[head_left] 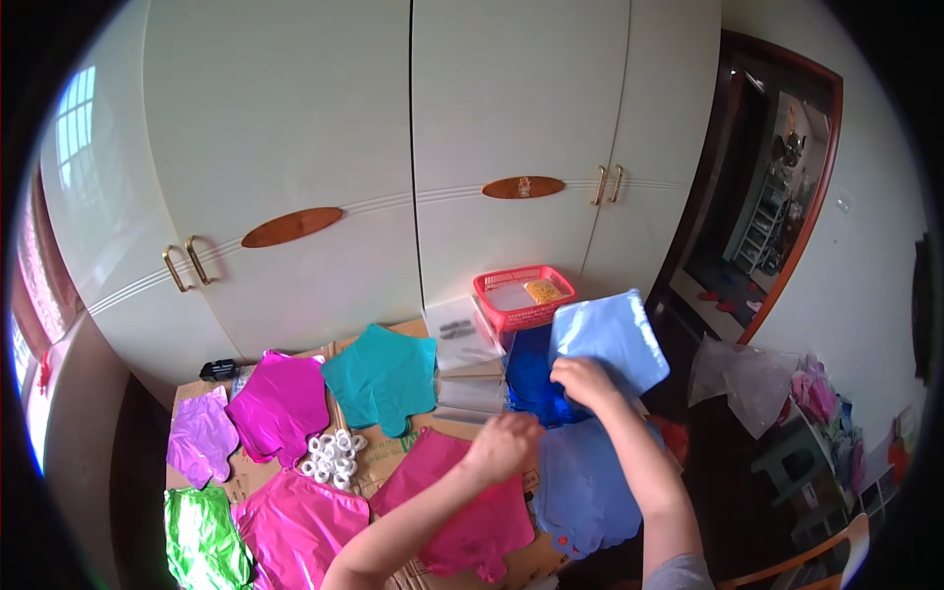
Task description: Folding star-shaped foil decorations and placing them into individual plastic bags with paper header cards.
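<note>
The light blue foil balloon (615, 339) is lifting off the counter (379, 462) in my right hand (582, 381), whose fingers are closing on its lower left edge. It is hanging just right of the red basket (523, 295), above a dark blue balloon (531, 383). My left hand (503, 444) is curling loosely, knuckles up, over a pink balloon (462, 511) well below the basket; I cannot tell whether it is gripping anything. Another light blue balloon (585, 492) is lying below the basket, right of the pink one. A stack of clear bags (467, 369) is sitting just left of the basket, with a teal balloon (383, 379), a magenta balloon (282, 403) and white rings (332, 457) lying farther left.
</note>
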The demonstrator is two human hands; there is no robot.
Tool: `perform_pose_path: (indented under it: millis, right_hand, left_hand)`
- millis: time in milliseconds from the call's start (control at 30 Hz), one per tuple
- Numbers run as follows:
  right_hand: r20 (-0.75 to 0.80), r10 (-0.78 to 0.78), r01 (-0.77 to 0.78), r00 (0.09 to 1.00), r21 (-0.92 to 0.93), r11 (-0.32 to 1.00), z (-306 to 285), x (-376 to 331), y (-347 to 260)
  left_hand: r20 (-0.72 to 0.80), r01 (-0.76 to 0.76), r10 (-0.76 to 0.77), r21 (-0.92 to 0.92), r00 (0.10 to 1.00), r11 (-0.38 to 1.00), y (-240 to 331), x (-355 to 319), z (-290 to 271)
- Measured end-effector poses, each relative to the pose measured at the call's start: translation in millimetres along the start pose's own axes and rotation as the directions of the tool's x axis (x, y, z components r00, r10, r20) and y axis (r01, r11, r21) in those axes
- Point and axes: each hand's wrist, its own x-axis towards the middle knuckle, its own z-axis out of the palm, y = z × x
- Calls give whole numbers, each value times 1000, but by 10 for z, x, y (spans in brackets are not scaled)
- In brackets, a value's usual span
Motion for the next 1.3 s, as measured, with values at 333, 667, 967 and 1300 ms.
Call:
perform_pose_path:
  millis: [333,667,967,1300]
  right_hand:
    - [57,194,-201,979,165,966,264,176,-558]
    - [-98,347,-323,933,205,924,504,151,-604]
    - [10,645,-563,765,496,660,519,165,-541]
    - [92,732,-606,675,634,480,596,204,-438]
  left_hand:
    - [125,209,-228,149,966,966,-1252,75,-67]
    - [145,0,-53,345,988,939,-1210,153,-122]
    - [-109,163,-124,541,986,825,-1176,325,-80]
    - [42,377,-416,347,909,859,-1537,798,147]
